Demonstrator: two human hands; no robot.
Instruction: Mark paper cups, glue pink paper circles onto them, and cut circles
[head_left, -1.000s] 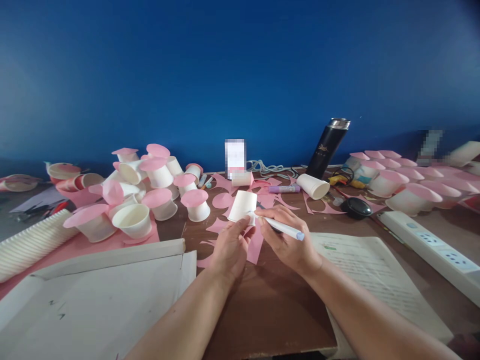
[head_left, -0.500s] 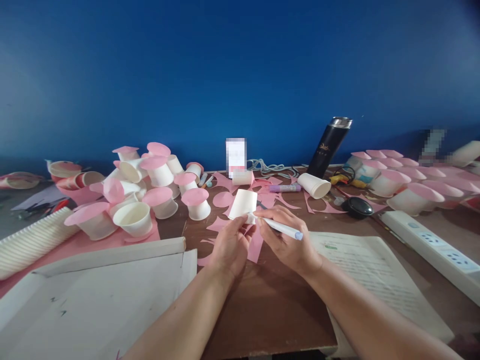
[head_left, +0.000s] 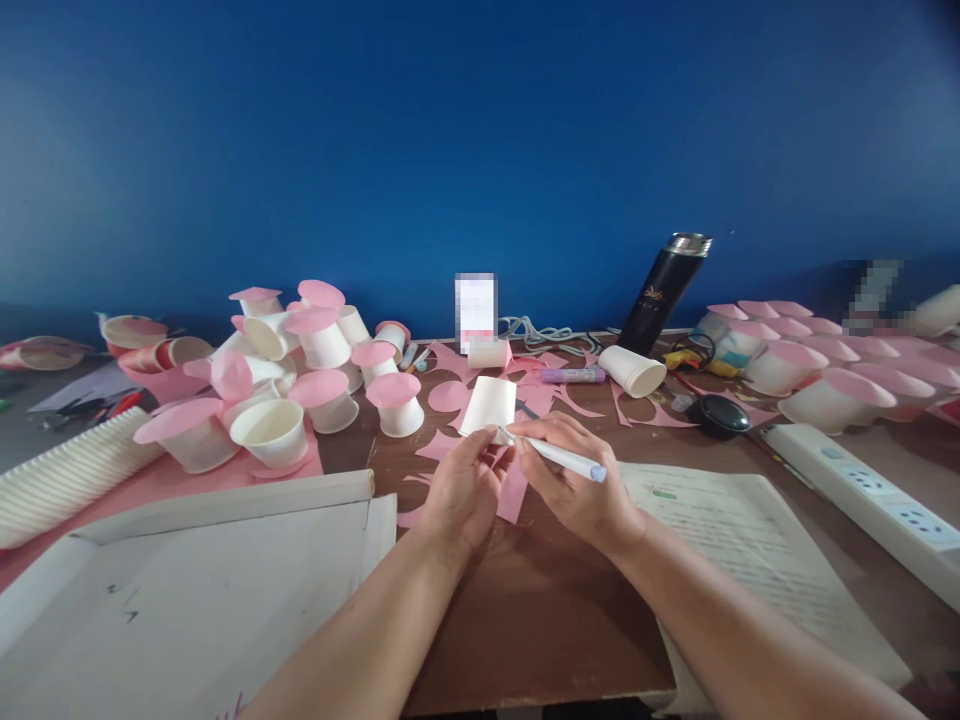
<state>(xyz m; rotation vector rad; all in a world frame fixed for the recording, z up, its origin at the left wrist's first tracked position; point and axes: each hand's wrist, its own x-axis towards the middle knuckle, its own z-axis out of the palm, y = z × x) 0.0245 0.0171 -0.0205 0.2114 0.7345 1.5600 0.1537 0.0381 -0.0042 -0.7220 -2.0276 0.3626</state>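
Observation:
Just past my fingertips, at the middle of the view, is a white paper cup point(head_left: 489, 404) tilted away from me. My left hand point(head_left: 466, 488) grips it at its near end with thumb and fingers. My right hand point(head_left: 574, 490) is closed round a white marker pen point(head_left: 562, 457) with a pale blue end. The pen's tip points left, at or close to the near end of the cup; whether it touches, I cannot tell. Below the hands lie pink paper scraps point(head_left: 513, 497), partly hidden by my left hand.
White cups with pink paper discs point(head_left: 395, 400) crowd the left; more point(head_left: 787, 365) stand at the right. A stack of cups point(head_left: 71, 475) lies far left. Around the back are a phone point(head_left: 476, 305), a black flask point(head_left: 664, 295) and a lying cup point(head_left: 632, 371). A power strip point(head_left: 862, 490) lies right.
The view has shifted slightly. Both hands keep nearly the same pose on the cup and the marker pen, with the pen tip still by the cup's near end.

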